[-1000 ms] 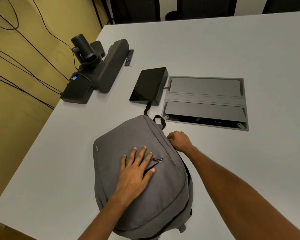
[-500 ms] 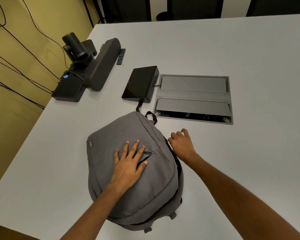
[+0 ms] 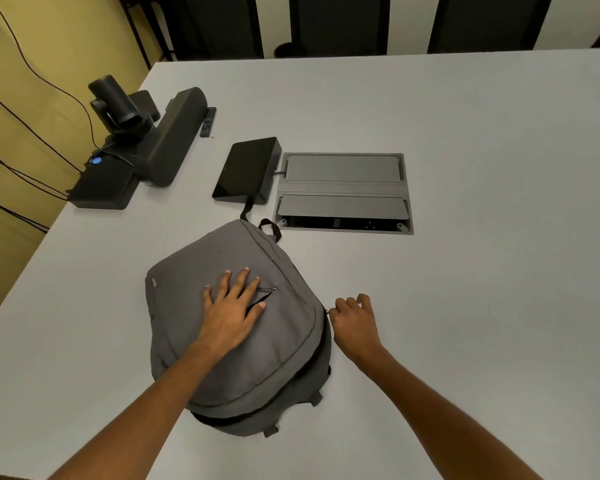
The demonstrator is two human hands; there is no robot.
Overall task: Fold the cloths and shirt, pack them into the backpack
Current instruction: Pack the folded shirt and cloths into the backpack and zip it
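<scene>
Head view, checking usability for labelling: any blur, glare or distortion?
Head view: sharp on the backpack and both hands, left hand, right hand; wide-angle bending of the table edges; soft even light, faint shadows, no strong glare.

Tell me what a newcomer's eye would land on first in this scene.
The grey backpack lying flat at the near middle of the white table draws the eye first. The left hand presses flat on its front, while the right hand pinches at the zipper on its right edge. Behind, a black conference camera and speaker bar sit at the far left, with a dark tablet beside a floor-box hatch.
</scene>
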